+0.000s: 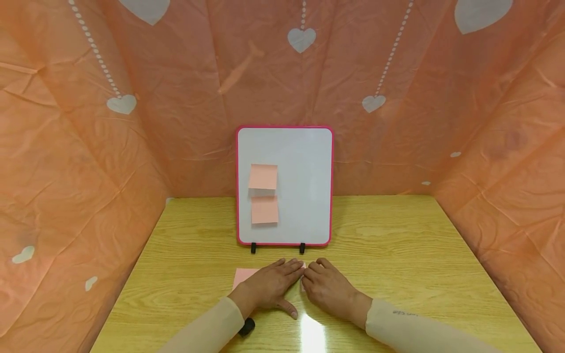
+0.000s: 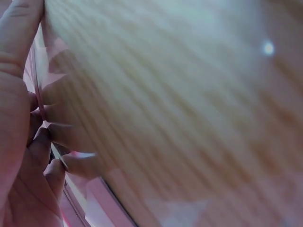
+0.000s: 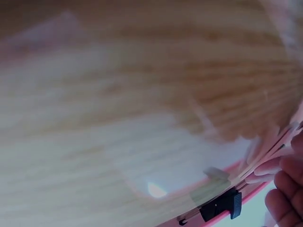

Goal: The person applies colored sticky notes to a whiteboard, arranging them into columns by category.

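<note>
My left hand (image 1: pixel 272 283) lies palm down low over the table, its fingers straight and its thumb spread toward me. Pink paper (image 1: pixel 243 275), like a sticky note, sticks out to the left from under that hand. At its fingertips, the curled fingers of my right hand (image 1: pixel 330 290) pinch the edge of another pale pink sticky note (image 1: pixel 302 285), mostly covered by both hands. Behind them stands a pink-framed whiteboard (image 1: pixel 304 186) on small black feet. Two pink sticky notes, an upper one (image 1: pixel 263 176) and a lower one (image 1: pixel 265 210), hang on its left half.
A small black round object (image 1: pixel 247 327) lies beside my left sleeve. The wood-grain table (image 1: pixel 397 245) is enclosed by orange cloth (image 1: pixel 198 98) with white hearts at the back and both sides. Light glares off the tabletop just in front of the hands.
</note>
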Demonstrator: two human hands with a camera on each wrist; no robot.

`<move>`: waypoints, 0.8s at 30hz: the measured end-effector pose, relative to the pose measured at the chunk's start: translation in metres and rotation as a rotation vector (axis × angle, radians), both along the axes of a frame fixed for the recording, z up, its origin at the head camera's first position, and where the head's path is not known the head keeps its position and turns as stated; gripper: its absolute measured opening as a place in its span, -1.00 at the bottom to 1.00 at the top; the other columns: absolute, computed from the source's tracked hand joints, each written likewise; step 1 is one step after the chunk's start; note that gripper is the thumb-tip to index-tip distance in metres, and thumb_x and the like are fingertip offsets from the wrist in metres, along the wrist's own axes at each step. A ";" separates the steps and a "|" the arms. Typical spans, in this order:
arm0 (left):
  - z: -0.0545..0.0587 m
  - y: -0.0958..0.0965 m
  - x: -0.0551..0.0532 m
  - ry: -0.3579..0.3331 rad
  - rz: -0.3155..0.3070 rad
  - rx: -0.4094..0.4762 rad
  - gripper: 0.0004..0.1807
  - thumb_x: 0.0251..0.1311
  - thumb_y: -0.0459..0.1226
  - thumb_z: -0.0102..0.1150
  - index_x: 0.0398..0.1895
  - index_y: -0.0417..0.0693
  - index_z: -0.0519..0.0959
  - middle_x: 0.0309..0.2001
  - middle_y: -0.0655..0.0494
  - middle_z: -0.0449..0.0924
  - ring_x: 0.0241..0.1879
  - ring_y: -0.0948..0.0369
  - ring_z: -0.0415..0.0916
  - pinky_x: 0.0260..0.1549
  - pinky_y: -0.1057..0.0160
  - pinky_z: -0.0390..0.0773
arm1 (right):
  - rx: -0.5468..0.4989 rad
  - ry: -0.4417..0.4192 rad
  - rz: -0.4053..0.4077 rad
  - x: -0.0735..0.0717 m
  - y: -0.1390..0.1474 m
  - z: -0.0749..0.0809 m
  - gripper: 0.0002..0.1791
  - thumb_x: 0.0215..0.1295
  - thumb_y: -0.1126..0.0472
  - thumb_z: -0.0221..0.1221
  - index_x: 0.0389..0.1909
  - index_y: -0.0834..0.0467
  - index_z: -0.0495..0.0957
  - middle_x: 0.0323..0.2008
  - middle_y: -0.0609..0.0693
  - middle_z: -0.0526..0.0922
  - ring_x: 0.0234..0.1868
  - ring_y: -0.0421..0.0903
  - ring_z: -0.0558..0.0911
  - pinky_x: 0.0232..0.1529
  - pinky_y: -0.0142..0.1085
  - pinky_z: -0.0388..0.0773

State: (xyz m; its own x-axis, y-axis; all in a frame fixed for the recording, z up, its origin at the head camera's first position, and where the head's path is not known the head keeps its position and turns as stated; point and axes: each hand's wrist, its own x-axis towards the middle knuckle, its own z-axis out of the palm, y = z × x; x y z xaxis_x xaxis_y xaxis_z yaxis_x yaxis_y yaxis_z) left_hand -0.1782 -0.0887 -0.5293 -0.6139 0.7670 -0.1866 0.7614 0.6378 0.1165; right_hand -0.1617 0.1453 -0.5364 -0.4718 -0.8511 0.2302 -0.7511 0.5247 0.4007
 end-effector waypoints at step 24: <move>0.002 0.000 0.000 -0.040 0.023 0.032 0.30 0.03 0.58 0.08 0.71 0.01 0.09 0.71 0.12 0.01 0.70 0.17 -0.07 0.67 0.05 0.04 | 0.024 0.007 -0.003 -0.006 0.001 0.002 -0.80 0.41 0.12 0.32 -0.10 0.11 0.56 -0.19 -0.09 0.56 -0.15 -0.11 0.45 0.01 -0.25 0.51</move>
State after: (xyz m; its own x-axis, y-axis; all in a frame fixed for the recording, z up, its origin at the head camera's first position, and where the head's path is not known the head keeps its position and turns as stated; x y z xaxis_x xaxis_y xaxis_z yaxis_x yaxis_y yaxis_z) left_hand -0.1783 -0.0883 -0.5277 -0.6243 0.7586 -0.1865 0.7407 0.6507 0.1673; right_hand -0.1680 0.1463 -0.5342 -0.4731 -0.8548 0.2135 -0.7463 0.5176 0.4185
